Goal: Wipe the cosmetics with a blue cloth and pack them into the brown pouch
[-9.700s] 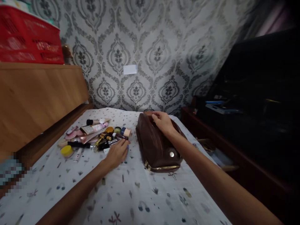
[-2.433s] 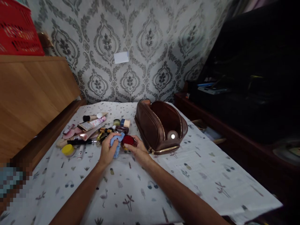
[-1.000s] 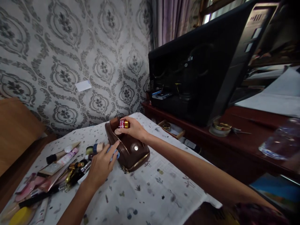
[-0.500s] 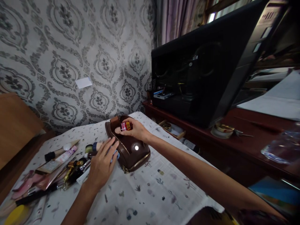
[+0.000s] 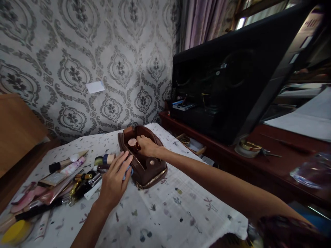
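Note:
A brown leather cosmetic bag point(image 5: 147, 174) lies unzipped on the patterned cloth, its mouth gaping. My right hand point(image 5: 148, 146) reaches into it, fingers closed round a small dark red jar point(image 5: 137, 147), now mostly hidden by the fingers and shadow. Beside the jar a round pale pink item point(image 5: 132, 142) shows inside the bag. My left hand point(image 5: 115, 179) lies with fingers stretched out against the bag's near left edge. Under those fingers peeks a light blue item point(image 5: 128, 172), too covered to name.
Left of the bag spreads a pile of makeup: tubes, brushes, a palette point(image 5: 53, 179) and a yellow-lidded jar point(image 5: 17, 231). A cardboard-coloured box point(image 5: 19, 127) stands far left. To the right are a large black screen point(image 5: 219, 79) and a roll of tape point(image 5: 248, 148) on a red-brown desk.
My right hand has lowered the red jar from above the opening into the bag. My left hand stays at the bag's edge. The view has shifted slightly.

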Demonstrator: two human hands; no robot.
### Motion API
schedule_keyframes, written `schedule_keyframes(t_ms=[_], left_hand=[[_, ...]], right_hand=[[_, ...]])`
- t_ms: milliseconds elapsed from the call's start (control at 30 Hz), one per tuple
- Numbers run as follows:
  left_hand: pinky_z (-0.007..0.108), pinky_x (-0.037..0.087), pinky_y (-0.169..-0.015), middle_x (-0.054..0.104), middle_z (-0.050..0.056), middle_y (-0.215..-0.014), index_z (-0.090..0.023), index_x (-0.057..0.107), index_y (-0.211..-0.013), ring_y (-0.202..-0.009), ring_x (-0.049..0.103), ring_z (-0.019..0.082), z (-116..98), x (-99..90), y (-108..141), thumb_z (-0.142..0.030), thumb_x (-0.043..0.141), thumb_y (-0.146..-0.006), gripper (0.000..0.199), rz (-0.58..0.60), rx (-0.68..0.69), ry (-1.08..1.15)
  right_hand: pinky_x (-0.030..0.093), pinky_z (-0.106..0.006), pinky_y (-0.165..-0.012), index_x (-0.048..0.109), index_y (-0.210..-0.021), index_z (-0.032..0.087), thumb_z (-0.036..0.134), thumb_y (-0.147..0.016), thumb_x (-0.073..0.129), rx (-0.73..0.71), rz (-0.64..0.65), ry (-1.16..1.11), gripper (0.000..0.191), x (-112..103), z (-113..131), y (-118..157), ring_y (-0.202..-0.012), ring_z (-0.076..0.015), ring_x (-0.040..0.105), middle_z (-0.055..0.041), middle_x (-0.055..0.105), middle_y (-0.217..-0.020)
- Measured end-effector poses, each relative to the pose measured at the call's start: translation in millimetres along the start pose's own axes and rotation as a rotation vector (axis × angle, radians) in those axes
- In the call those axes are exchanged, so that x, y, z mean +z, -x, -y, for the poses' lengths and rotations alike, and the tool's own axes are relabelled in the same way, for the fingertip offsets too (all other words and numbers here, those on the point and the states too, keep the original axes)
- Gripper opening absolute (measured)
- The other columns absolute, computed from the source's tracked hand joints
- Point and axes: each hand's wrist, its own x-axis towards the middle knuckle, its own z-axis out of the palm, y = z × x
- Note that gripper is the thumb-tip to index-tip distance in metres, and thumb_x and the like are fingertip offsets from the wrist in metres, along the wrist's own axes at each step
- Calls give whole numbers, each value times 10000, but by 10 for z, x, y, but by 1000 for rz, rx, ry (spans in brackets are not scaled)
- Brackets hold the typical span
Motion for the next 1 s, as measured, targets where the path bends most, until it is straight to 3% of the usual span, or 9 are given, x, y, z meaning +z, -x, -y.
schedule_keyframes(t_ms=[200,400,767,1000], left_hand=[[460,476,-1091,598,110,-1392,-224,481,-1394,-1321,533,255,-5,-23,-16,-194,472,-990,406,8,-9,-12],[458,510,-1055,600,123,-1388,-197,489,-1378,-1311,538,257,-5,-23,-21,-181,470,-989,389,9,0,-19],[466,499,-1068,591,117,-1400,-206,471,-1402,-1329,521,254,-11,-5,-14,-164,465,-985,419,15,-11,-1],[454,488,-1077,581,112,-1413,-204,463,-1411,-1336,512,247,-22,1,-16,-170,462,-989,424,16,-21,1]], right_hand=[[554,-425,-873,603,-1215,166,316,-933,650,165,176,91,323,122,18,-245,-1057,-236,634,-89,617,-1227],[557,-420,-876,599,-1235,172,334,-941,642,234,285,168,338,196,55,-376,-1067,-236,638,-92,618,-1235],[552,-434,-891,591,-1251,175,345,-952,624,274,268,218,346,374,20,-438,-1078,-238,632,-97,609,-1257],[550,-436,-896,593,-1249,179,343,-952,624,295,291,202,341,332,18,-387,-1083,-238,629,-96,607,-1263]])
